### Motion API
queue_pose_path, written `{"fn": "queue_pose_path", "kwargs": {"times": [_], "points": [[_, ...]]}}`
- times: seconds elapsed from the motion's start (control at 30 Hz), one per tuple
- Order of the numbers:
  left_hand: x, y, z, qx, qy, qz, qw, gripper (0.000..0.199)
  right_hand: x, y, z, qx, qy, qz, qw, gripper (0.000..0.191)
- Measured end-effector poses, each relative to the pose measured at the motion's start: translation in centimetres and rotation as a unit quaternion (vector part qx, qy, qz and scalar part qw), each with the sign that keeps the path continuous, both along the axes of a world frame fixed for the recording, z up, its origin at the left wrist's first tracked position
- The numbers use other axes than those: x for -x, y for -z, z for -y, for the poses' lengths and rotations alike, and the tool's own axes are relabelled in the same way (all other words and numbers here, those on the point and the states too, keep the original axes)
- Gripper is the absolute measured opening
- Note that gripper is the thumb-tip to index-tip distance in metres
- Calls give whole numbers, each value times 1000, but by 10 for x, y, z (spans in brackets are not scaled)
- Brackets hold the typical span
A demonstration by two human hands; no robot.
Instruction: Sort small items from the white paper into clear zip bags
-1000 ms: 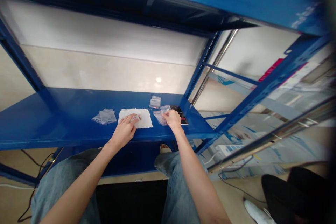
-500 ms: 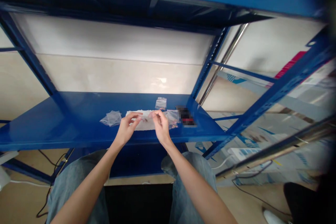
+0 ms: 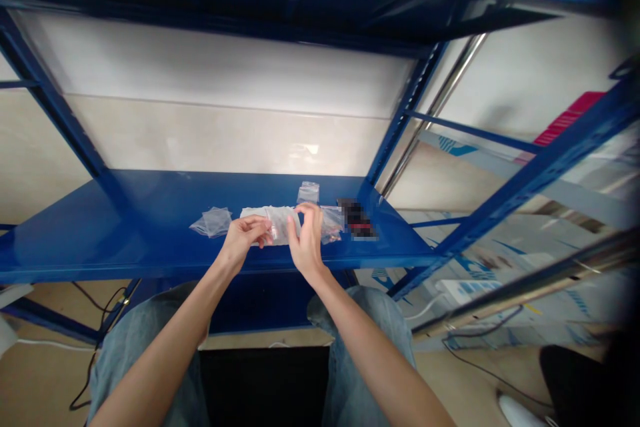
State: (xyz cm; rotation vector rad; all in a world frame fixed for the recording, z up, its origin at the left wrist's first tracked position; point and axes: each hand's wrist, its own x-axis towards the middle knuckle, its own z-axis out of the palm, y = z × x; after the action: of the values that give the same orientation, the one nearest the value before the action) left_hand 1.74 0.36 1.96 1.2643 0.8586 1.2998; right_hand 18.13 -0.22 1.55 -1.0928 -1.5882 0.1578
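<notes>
Over a white sheet (image 3: 286,215) on the blue shelf, my left hand (image 3: 243,235) pinches a small clear zip bag (image 3: 275,232) between thumb and fingers. What the bag contains is too small to make out. Just to its right is my right hand (image 3: 307,235), thumb and curled fingers apart, with nothing visible between them. Beyond my right hand lies a larger clear plastic bag (image 3: 332,220) with small reddish bits at its lower edge. A small zip bag (image 3: 309,191) rests behind my right hand, and flat clear bags (image 3: 214,221) are piled left of my left hand.
A dark object with blurred-out detail (image 3: 357,219) lies at the right of the blue shelf (image 3: 140,227). Blue uprights stand at both ends, and another blue shelf (image 3: 225,20) hangs overhead. A metal pole (image 3: 505,290) runs along the right.
My hands have moved apart from their shared hold. The small bag is now in my left hand, and my right thumb and fingers have spread. The view has shifted slightly.
</notes>
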Motion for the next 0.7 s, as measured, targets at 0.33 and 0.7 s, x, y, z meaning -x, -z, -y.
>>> {"fn": "queue_pose_path", "kwargs": {"times": [0.33,0.7], "points": [[-1,3,-1,-31,14,-1,999,34,12,1,13,-31,-77,98,992,16],[-2,0,7,-161,-12,-194,968,26,9,3,9,-11,-57,49,997,9]]}}
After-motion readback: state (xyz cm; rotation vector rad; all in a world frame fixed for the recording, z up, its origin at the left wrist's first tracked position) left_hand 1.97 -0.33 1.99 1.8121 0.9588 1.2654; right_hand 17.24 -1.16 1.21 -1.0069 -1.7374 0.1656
